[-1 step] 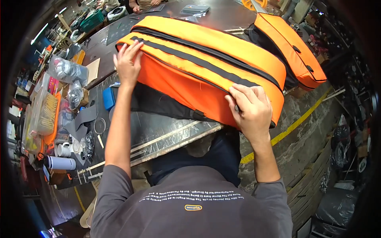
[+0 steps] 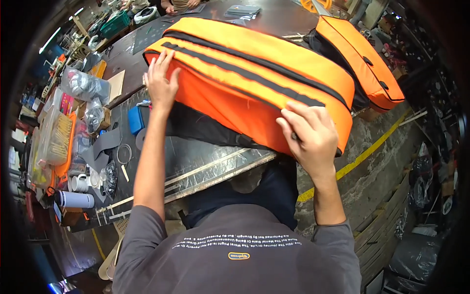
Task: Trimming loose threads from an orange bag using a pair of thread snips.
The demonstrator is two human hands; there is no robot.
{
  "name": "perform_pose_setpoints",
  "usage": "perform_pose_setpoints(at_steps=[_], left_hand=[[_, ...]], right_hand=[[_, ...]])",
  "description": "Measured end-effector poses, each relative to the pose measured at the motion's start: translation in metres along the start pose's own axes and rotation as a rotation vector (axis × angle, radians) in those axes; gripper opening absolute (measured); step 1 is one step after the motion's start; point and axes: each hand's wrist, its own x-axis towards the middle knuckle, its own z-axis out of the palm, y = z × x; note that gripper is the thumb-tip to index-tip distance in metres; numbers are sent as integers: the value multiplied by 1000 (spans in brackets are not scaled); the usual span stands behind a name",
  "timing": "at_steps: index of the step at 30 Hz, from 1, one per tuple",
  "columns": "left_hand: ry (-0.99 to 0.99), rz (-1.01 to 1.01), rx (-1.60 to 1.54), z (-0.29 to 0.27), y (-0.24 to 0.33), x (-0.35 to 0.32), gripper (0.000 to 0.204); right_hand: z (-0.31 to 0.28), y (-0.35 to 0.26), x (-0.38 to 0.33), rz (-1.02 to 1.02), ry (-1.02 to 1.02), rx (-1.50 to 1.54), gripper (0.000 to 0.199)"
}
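Note:
A large orange bag with black zipper tape and a black strip along its side lies tilted across the table before me. My left hand rests its fingertips on the bag's left upper edge, thumb held apart. At the right end of that edge, my right hand is closed. A small dark tip shows between its thumb and fingers, but most of that object is hidden. Between my hands the orange side panel sags inward, and a black panel spreads below it on the tabletop.
A second orange and black bag stands at the right. Along the table's left side are a blue box, white mugs, a white cylinder and a clear container. Another person's hands show at the far edge.
My left hand's fingers have loosened and slid slightly down off the bag's edge. The bag's top has shifted a little, and my right hand has moved slightly.

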Motion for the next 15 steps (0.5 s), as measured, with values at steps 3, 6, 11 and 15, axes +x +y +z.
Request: perform_pose_setpoints(at_steps=[3, 6, 11, 15], left_hand=[[144, -231, -313, -27, 95, -35, 38], [-150, -470, -878, -52, 169, -59, 15], [-372, -765, -1276, -35, 225, -62, 26], [-352, -946, -1452, -31, 234, -61, 22]], right_hand=[[-36, -8, 2, 64, 210, 167, 29], [-42, -21, -6, 184, 488, 444, 63], [-31, -25, -23, 747, 374, 1119, 40], [-21, -31, -34, 1129, 271, 1353, 27]])
